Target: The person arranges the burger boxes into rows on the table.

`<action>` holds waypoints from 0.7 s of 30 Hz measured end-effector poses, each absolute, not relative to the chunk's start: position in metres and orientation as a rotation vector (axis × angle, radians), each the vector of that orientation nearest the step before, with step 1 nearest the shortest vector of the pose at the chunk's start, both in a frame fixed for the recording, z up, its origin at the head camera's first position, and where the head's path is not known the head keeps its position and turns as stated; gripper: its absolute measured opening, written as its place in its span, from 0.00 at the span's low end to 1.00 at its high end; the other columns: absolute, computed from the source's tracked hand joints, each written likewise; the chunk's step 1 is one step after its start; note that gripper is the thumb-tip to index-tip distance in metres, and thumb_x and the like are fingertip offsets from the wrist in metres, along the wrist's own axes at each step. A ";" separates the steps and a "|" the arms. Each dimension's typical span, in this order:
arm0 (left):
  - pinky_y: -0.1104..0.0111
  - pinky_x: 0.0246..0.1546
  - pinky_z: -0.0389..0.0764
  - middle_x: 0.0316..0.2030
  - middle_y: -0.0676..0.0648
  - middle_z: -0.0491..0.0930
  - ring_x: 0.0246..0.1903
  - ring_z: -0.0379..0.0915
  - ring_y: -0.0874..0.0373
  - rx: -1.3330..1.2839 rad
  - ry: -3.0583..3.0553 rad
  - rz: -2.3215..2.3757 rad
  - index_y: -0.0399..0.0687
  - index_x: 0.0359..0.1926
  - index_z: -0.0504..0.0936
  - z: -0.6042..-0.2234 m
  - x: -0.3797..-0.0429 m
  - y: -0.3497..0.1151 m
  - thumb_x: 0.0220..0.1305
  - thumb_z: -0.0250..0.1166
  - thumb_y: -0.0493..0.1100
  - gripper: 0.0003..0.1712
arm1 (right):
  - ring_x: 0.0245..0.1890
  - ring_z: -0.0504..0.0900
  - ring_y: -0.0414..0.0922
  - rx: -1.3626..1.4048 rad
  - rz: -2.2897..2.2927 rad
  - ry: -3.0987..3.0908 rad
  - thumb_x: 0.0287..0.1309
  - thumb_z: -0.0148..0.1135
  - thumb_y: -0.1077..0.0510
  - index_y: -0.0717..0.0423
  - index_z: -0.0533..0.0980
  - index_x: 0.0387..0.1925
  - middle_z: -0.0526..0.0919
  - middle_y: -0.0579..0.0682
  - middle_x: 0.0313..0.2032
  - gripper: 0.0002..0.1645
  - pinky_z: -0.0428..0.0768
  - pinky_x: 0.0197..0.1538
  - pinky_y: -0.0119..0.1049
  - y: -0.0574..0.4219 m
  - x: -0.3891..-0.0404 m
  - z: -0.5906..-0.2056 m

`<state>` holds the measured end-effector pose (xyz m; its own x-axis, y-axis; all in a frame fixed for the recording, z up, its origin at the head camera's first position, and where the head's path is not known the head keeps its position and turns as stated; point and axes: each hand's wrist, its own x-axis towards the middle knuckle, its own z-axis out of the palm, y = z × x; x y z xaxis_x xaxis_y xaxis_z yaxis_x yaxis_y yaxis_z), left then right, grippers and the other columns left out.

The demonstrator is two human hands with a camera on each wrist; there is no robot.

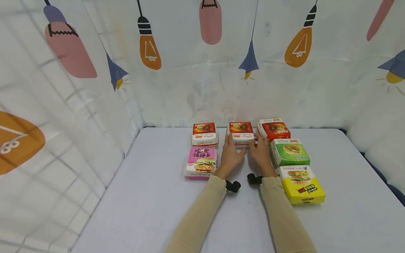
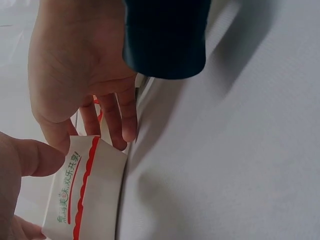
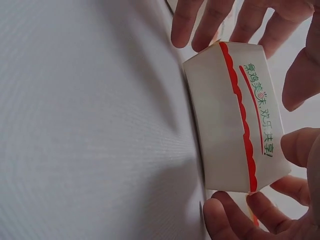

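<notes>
A red-and-white burger box [image 1: 240, 128] stands at the back of the table, between both hands. My left hand [image 1: 232, 154] lies along its left side, with extended fingers at the edge. On the right side my right hand [image 1: 261, 154] has its fingers loosely spread, close to a neighbouring red burger box [image 1: 276, 130]. In the right wrist view the white front with its red scalloped line [image 3: 240, 112] shows, and both thumbs point toward it. The left wrist view shows the right hand [image 2: 82, 60] reaching past the box's end; the left hand [image 2: 9, 175] is partly cut off.
On the left, another red-and-white box [image 1: 204, 130] stands behind a pink burger box [image 1: 202, 161]. A green box [image 1: 291, 151] and a yellow box [image 1: 302, 184] line up at the right, beside the right forearm. A patterned curtain [image 1: 196, 88] hangs behind the table [image 1: 152, 203].
</notes>
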<state>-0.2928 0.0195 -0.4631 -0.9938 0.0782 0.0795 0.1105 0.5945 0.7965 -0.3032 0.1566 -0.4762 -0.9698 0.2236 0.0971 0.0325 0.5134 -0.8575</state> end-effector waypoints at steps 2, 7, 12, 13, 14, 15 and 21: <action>0.49 0.74 0.64 0.81 0.37 0.44 0.78 0.53 0.40 -0.167 -2.786 -1.388 0.43 0.82 0.45 -0.463 -0.293 0.019 0.67 0.66 0.49 0.53 | 0.59 0.71 0.61 -0.221 1.454 -2.569 0.76 0.50 0.53 0.60 0.59 0.76 0.61 0.68 0.66 0.33 0.74 0.64 0.56 0.156 -0.303 -0.475; 0.50 0.76 0.61 0.82 0.37 0.40 0.80 0.47 0.41 -0.182 -2.811 -1.384 0.44 0.82 0.42 -0.464 -0.292 0.017 0.67 0.65 0.50 0.54 | 0.60 0.70 0.61 -0.244 1.470 -2.605 0.76 0.50 0.52 0.58 0.55 0.79 0.59 0.68 0.68 0.36 0.73 0.63 0.55 0.156 -0.301 -0.471; 0.49 0.76 0.60 0.82 0.35 0.39 0.80 0.44 0.40 -0.197 -2.790 -1.368 0.44 0.82 0.42 -0.458 -0.289 0.017 0.67 0.67 0.49 0.55 | 0.60 0.68 0.60 -0.256 1.435 -2.665 0.75 0.49 0.50 0.59 0.52 0.79 0.57 0.68 0.71 0.39 0.72 0.63 0.56 0.159 -0.295 -0.457; 0.48 0.75 0.61 0.82 0.35 0.39 0.80 0.44 0.39 -0.199 -2.783 -1.355 0.44 0.82 0.42 -0.456 -0.288 0.017 0.66 0.67 0.49 0.56 | 0.60 0.68 0.60 -0.251 1.427 -2.675 0.75 0.49 0.50 0.60 0.53 0.79 0.57 0.68 0.71 0.38 0.71 0.63 0.56 0.160 -0.294 -0.453; 0.48 0.75 0.62 0.82 0.35 0.39 0.80 0.44 0.39 -0.201 -2.781 -1.334 0.44 0.82 0.43 -0.453 -0.287 0.018 0.66 0.68 0.49 0.55 | 0.61 0.68 0.60 -0.237 1.409 -2.692 0.75 0.49 0.50 0.61 0.53 0.78 0.58 0.68 0.71 0.38 0.71 0.64 0.57 0.161 -0.293 -0.449; 0.47 0.74 0.63 0.82 0.35 0.38 0.80 0.44 0.39 -0.204 -2.783 -1.310 0.44 0.82 0.44 -0.449 -0.285 0.018 0.66 0.68 0.49 0.55 | 0.61 0.68 0.61 -0.218 1.394 -2.702 0.75 0.49 0.51 0.63 0.54 0.77 0.58 0.69 0.71 0.38 0.71 0.64 0.58 0.163 -0.292 -0.443; 0.45 0.70 0.68 0.80 0.35 0.44 0.78 0.47 0.39 -0.292 -2.742 -1.199 0.44 0.80 0.53 -0.418 -0.272 0.021 0.67 0.68 0.50 0.49 | 0.66 0.70 0.65 -0.078 1.351 -2.750 0.76 0.49 0.47 0.64 0.58 0.75 0.66 0.69 0.69 0.36 0.71 0.66 0.62 0.177 -0.271 -0.393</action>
<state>-0.2717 0.0206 -0.4181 -0.9722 0.1229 0.1995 0.2299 0.6646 0.7110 -0.2708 0.1767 -0.3930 -0.9957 0.0794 0.0468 0.0115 0.6106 -0.7919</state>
